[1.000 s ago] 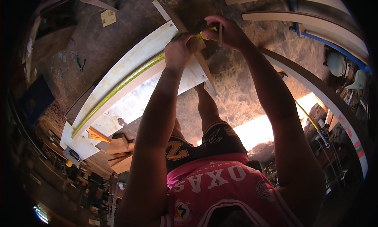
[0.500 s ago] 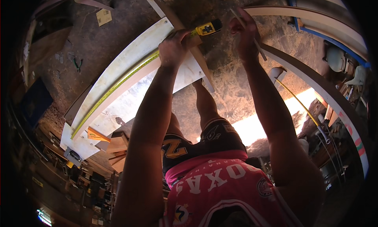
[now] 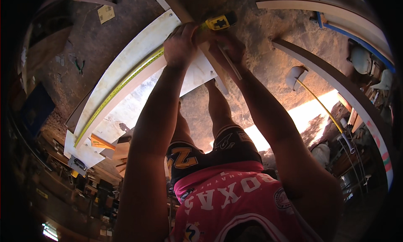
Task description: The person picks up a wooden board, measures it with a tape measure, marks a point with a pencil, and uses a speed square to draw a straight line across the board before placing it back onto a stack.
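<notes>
A yellow-and-black tape measure (image 3: pixel 220 22) lies at the end of a long pale wooden strip (image 3: pixel 138 74), its yellow blade (image 3: pixel 113 95) stretched along the strip's length. My left hand (image 3: pixel 179 45) is closed over the strip and blade, just left of the tape case. Close beside it, my right hand (image 3: pixel 230 49) grips a thin, pencil-like stick (image 3: pixel 231 63) that slants back toward my wrist; what its fingertips touch is hidden. Under the strip sits a white board with a curved edge (image 3: pixel 126 57), crossed at its end by a wooden bar (image 3: pixel 210 57).
Curved wooden pieces (image 3: pixel 331 70) stand on the right, near a blue-edged frame (image 3: pixel 357 45). A yellow-handled tool (image 3: pixel 321 103) leans there. An orange triangular piece (image 3: pixel 102 142) and a clamp-like metal tool (image 3: pixel 77 164) sit at the board's near end. Green-handled pliers (image 3: pixel 79 66) lie on the floor.
My right hand has moved left and in to the strip's end, beside my left hand, carrying the thin stick. My left hand has shifted slightly left and up.
</notes>
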A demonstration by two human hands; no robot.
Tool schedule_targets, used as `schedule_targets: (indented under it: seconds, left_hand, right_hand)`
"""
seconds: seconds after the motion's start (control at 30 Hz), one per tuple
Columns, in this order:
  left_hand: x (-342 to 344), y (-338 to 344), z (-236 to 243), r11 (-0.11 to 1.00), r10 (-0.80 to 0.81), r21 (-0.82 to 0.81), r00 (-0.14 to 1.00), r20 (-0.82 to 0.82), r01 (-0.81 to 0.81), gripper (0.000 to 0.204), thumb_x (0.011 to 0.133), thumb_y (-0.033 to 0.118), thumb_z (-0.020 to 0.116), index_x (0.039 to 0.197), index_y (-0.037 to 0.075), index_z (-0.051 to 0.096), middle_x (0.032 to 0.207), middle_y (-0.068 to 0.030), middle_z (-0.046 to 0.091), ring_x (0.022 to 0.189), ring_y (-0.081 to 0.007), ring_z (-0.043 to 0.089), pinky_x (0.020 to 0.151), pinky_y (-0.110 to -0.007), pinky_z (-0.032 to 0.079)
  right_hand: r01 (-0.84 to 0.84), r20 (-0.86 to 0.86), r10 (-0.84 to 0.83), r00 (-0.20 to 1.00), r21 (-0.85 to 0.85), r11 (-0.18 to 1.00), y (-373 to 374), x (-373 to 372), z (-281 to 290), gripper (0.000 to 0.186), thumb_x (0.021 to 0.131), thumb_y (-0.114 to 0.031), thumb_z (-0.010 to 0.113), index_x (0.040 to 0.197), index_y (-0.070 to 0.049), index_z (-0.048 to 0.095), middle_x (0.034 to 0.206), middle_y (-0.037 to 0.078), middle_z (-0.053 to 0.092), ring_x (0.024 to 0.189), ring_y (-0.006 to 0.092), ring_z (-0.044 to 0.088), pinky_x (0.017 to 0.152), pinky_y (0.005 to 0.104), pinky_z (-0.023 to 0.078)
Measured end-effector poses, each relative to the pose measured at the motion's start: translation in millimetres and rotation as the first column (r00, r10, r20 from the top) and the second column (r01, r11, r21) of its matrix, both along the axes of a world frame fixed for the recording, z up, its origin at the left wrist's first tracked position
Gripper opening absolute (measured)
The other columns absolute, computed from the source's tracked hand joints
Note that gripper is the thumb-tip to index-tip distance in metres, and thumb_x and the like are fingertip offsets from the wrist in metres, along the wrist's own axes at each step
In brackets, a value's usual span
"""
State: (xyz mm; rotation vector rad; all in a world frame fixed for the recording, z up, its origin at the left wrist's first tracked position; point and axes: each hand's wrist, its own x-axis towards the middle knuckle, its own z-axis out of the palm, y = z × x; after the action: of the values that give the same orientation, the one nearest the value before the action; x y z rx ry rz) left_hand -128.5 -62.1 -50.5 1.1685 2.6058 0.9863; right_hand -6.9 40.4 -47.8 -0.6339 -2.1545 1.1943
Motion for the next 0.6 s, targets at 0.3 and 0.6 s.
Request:
schedule_targets:
  seconds: [0.3,0.6]
  left_hand:
    - [1.6,-1.0,-4.1,1.000,0.018,-0.014,1.000,-0.025,-0.018,0.014,0.086,0.011,0.063,0.099,0.017,0.067,0.089,-0.0052,0.070,0.081,-0.0264,0.069,0.067,-0.038,0.056]
    - [1.7,-1.1,-7.6,1.000,0.016,-0.013,0.998,-0.058,-0.016,0.016,0.084,0.012,0.064,0.098,0.019,0.066,0.089,-0.0040,0.070,0.080,-0.0258,0.069,0.066,-0.037,0.056]
  right_hand:
    - [-0.051,-0.049,0.055,0.997,0.091,0.995,2.3,-4.0,-2.8,0.024,0.071,0.001,0.073,0.089,-0.010,0.062,0.090,0.008,0.069,0.078,0.0247,0.071,0.066,0.0313,0.058]
    - [-0.034,-0.071,0.043,0.997,0.114,0.993,2.7,-2.6,-6.5,0.024,0.070,0.001,0.074,0.089,-0.008,0.061,0.089,0.008,0.068,0.077,0.0254,0.070,0.065,0.0317,0.058]
